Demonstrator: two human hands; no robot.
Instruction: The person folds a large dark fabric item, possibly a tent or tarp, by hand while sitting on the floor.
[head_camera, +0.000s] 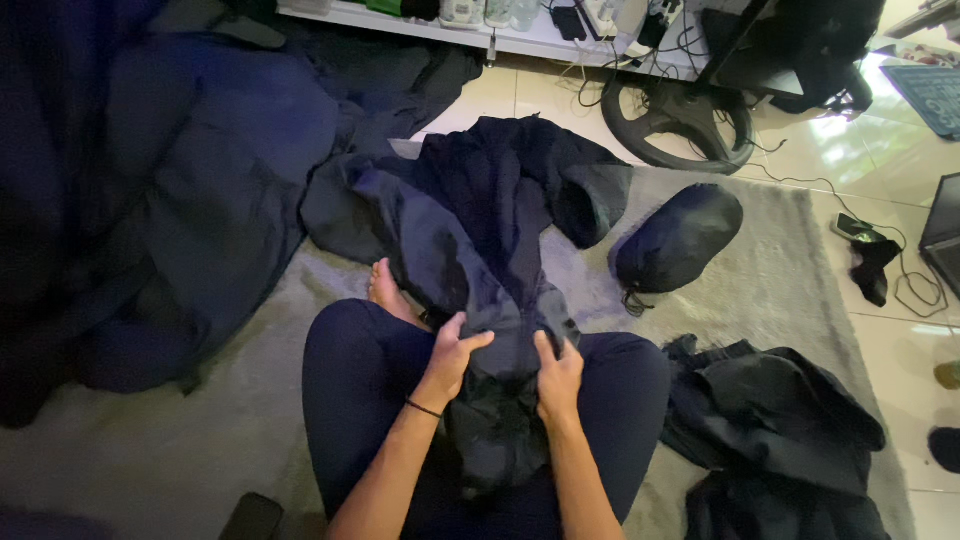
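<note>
Both hands grip jacket (480, 230) hem on lap: left hand (452, 352), right hand (558, 375). Keep pinch even, cloth flat; stuffed sack (678, 238) right of jacket.

Rug (760, 270) free btwn stuffed sack (678, 238) & black heap (775, 400); big dark pile (150, 200) blocks left

- Hands: 2, on dark jacket (480, 230).
- Stuffed dark sacks: 1 (678, 238), right of jacket.
- Loose dark garment heaps: 1 (775, 420), right of jacket.
</note>
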